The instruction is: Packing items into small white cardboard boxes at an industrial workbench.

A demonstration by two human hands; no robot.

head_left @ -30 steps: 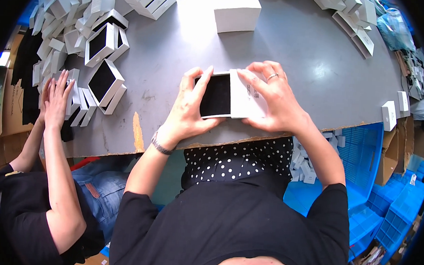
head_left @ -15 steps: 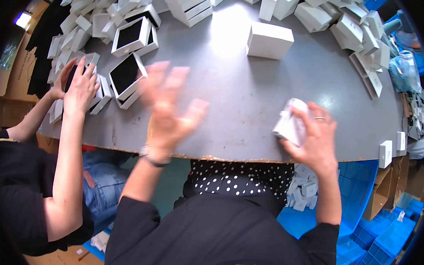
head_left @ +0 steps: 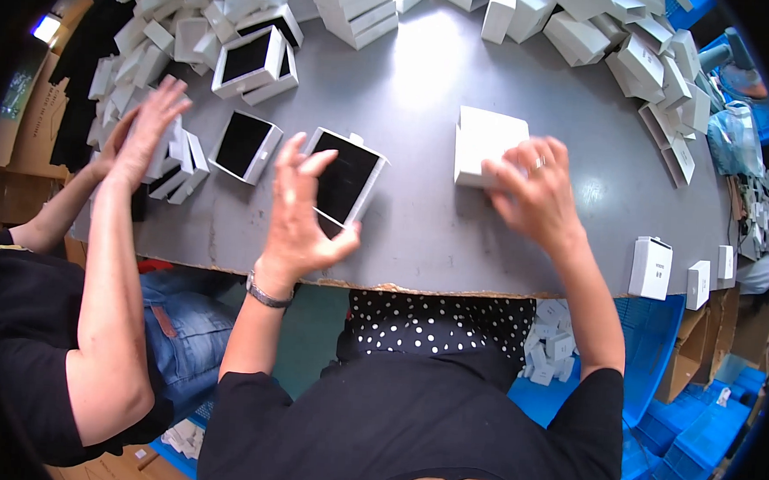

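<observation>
Back from the gray surface's near edge, I have the left hand gripping a black-lined tray, the right hand pinching a plain white box.

1. The open tray is lined in black and edged in white.
2. The box is coloured white.
3. The tabletop is surfaced in grey.
4. The lower garment is patterned with white dots on black.

Bright scene, white glare on table beyond left hand and slightly blurred right hand, edges bent, corners black
</observation>
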